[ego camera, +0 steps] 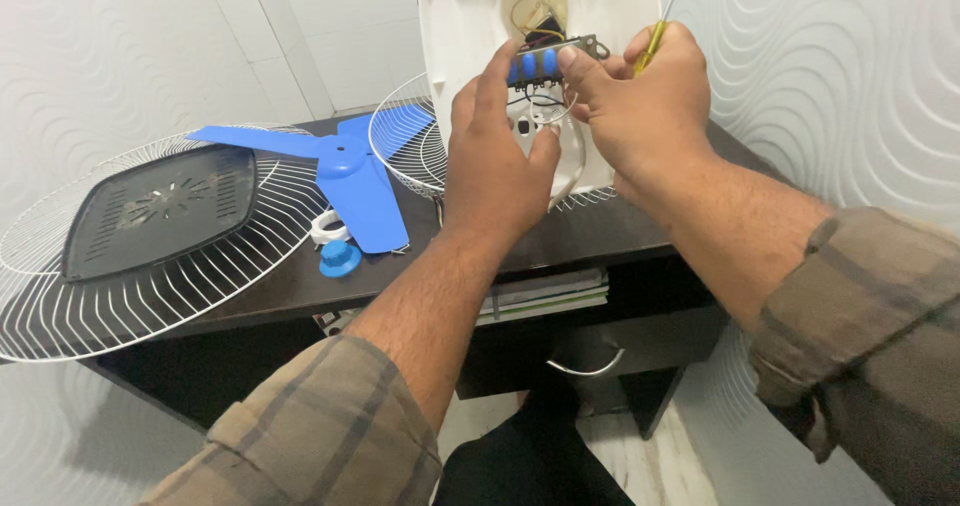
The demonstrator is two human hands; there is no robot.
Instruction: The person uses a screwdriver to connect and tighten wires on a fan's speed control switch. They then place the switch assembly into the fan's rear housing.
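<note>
Reaching up from the plaid sleeves, 2 hands meet at a switch block (548, 61) with blue buttons, held against the opening of a white fan base (465, 26). The left hand (497, 161) pinches the block from below; the right hand (640, 101) grips its far end and clasps a yellow-handled screwdriver (655, 34). Farther left on the dark desk (590, 234) lie a blue fan blade (345, 171) and a white wire grille (130, 296).
</note>
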